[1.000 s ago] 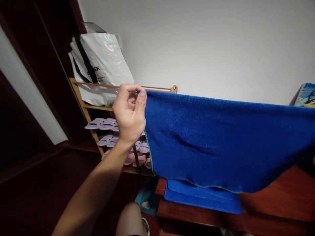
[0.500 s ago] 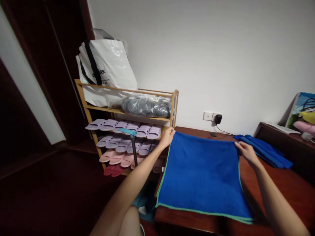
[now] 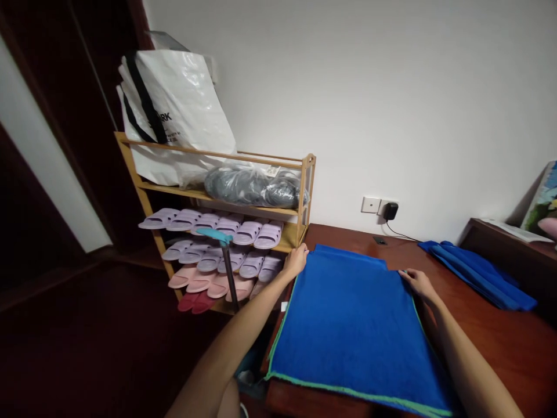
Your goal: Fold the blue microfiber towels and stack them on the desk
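Set well apart, our left hand (image 3: 296,261) and right hand (image 3: 418,283) pinch the far corners of a blue cloth (image 3: 352,325) spread along the worktop's (image 3: 513,360) left edge. Looking light, soft and limp, it should handle best by two corners.

From the middle of the spread blue cloth (image 3: 352,331), a hand could pass over open tabletop (image 3: 500,342) at 3 o'clock, beyond the right forearm (image 3: 456,342). Folded blue cloths (image 3: 483,276) obstruct 2 o'clock; a plug (image 3: 390,211) and its cord (image 3: 400,235), 1; the wall (image 3: 348,116), 12. The shoe rack (image 3: 307,186) and a teal-topped pole (image 3: 228,273) before it bar 10, near the left hand (image 3: 296,259).
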Motion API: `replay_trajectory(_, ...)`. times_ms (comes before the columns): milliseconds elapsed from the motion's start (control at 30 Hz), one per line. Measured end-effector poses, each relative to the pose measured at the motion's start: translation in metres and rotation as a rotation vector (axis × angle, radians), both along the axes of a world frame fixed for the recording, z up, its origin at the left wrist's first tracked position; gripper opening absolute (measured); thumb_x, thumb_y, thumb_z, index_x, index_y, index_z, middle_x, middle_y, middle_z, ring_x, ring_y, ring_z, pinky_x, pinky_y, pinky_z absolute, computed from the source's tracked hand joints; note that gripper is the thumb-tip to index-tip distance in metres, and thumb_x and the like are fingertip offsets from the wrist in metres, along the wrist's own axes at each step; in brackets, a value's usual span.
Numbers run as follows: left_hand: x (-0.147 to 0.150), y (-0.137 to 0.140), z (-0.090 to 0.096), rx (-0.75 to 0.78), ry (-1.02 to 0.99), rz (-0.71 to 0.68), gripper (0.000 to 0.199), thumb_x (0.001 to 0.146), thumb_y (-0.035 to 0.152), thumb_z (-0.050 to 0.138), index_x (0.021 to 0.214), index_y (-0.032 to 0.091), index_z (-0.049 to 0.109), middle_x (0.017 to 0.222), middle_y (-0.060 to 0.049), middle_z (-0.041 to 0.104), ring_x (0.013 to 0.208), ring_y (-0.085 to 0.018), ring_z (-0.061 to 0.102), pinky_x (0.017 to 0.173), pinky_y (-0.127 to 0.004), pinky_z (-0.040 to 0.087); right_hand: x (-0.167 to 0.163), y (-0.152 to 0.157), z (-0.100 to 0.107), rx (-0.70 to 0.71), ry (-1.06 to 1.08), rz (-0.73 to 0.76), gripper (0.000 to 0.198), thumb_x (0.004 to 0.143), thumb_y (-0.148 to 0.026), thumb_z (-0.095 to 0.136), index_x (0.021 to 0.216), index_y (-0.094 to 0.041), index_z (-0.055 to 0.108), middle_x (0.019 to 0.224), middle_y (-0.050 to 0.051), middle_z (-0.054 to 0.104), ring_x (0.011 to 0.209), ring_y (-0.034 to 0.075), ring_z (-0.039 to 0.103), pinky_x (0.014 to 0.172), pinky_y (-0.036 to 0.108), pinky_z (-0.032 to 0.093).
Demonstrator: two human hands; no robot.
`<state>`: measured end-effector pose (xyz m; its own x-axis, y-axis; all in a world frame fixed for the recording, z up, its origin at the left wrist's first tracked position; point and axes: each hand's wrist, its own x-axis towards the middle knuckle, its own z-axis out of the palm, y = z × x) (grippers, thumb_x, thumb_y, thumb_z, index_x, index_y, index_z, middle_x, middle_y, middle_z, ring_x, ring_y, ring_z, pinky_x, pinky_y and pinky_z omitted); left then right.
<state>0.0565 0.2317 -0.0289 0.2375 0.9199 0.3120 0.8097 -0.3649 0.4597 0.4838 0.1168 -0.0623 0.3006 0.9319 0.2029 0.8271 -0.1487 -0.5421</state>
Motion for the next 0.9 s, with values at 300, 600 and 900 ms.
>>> replay_trajectory(300,-0.004,-0.004,0.021,0.033,0.124,-0.031,0.02,0.096,0.026,0.037,0.105,0.02,0.054,0.094,-0.008,0.065,0.089,-0.023,0.062,0.074,-0.032,0.046,-0.01,-0.01,0.022,0.022,-0.19,-0.058,0.046,0.088,-0.055,0.042,0.077,-0.014,0.058,0.068,-0.002,0.055,0.064,0.011,0.053,0.064,0.027,0.045)
replay_trajectory(600,0.055,-0.048,0.003,0.077,0.292,-0.393,0.045,0.095,0.04,0.037,0.137,0.025,0.038,0.149,-0.005,0.031,0.137,-0.022,0.022,0.111,-0.04,0.018,-0.144,0.007,0.014,0.047,-0.433,0.299,0.058,0.089,-0.059,0.03,0.14,-0.032,0.033,0.148,0.0,0.031,0.135,0.019,0.027,0.108,0.039,0.026)
replay_trajectory(900,0.023,-0.032,-0.016,-0.122,0.353,-0.375,0.07,0.089,0.069,0.015,0.146,0.031,0.022,0.154,-0.001,0.014,0.141,-0.025,0.009,0.111,-0.05,0.012,-0.095,-0.009,-0.01,-0.175,-0.371,0.154,0.067,0.087,-0.066,0.018,0.143,-0.03,0.027,0.15,0.002,0.022,0.139,0.021,0.017,0.11,0.047,0.022)
